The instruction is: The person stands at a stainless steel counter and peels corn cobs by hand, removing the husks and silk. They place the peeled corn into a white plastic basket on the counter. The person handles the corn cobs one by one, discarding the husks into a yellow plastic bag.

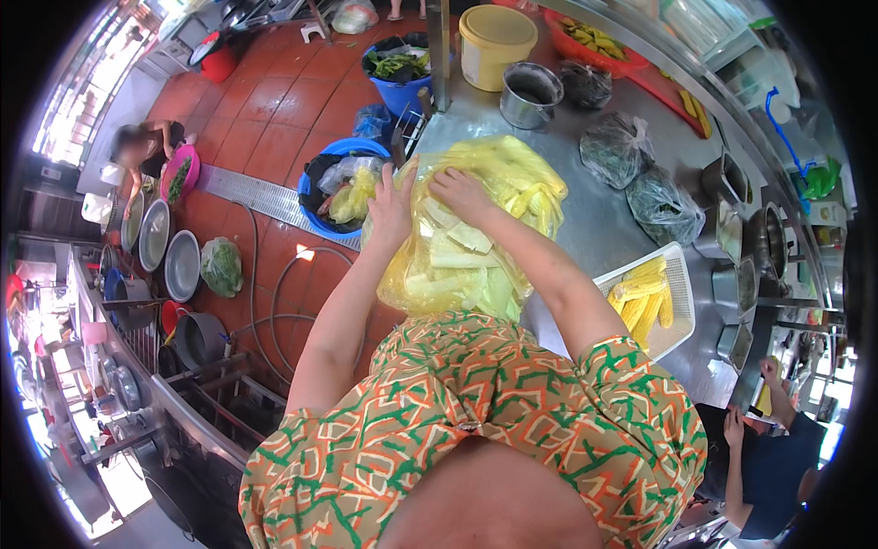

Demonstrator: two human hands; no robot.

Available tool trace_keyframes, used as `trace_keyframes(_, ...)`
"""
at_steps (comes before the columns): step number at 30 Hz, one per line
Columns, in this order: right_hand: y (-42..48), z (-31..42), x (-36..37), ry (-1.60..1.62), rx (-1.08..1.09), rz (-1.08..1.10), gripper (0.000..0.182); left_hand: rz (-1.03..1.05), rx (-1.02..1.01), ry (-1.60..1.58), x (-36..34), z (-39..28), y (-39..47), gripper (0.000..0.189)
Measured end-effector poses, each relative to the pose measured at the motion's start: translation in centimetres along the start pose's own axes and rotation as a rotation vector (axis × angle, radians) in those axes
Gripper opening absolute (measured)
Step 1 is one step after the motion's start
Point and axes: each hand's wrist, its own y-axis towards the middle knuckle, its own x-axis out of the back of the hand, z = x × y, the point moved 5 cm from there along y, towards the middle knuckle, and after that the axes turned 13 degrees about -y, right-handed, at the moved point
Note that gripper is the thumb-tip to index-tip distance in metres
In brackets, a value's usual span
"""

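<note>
A large yellow translucent plastic bag [549, 195] lies at the near edge of the steel table, against my body. Pale green and cream leafy pieces, which look like corn husks [459, 257], fill it. My left hand [391, 216] holds the bag's left edge, fingers pointing away from me. My right hand [461, 195] rests on top of the bag with its fingers curled; whether it pinches the plastic is hidden. To the right, a white plastic basket [679, 302] holds several peeled corn cobs [641, 302].
Left of the table stands a lined blue bin [309, 199] with plastic waste. A steel pot [529, 96], a yellow lidded bucket [497, 48] and bagged greens [617, 151] sit farther back. A hose [257, 274] crosses the tiled floor. Other people work at left [154, 147] and lower right [775, 453].
</note>
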Motion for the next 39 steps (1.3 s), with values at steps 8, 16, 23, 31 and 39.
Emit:
trace_keyframes(8,0.8,-0.1,-0.5,-0.132,0.142,-0.036,0.028,-0.025,0.029,0.023,-1.2,0.9,0.6,0.08)
trace_keyframes(16,-0.3,-1.6,3.4,0.26,0.008,-0.154,0.038,0.042,0.07,0.03,-2.7,1.6,0.6,0.08)
trace_keyframes(23,-6.0,-2.3,9.2,0.626,-0.438,-0.2,0.054,0.098,0.106,0.018,-2.4,1.1,1.7,0.079)
trace_keyframes(31,-10.1,-4.2,9.0,0.807,-0.805,-0.462,0.054,0.204,0.166,0.023,-2.5,3.6,2.4,0.072)
trace_keyframes(39,-8.7,-2.9,14.4,0.751,-0.764,-0.575,0.047,-0.006,-0.29,-0.432,10.0,-8.6,1.1,0.09)
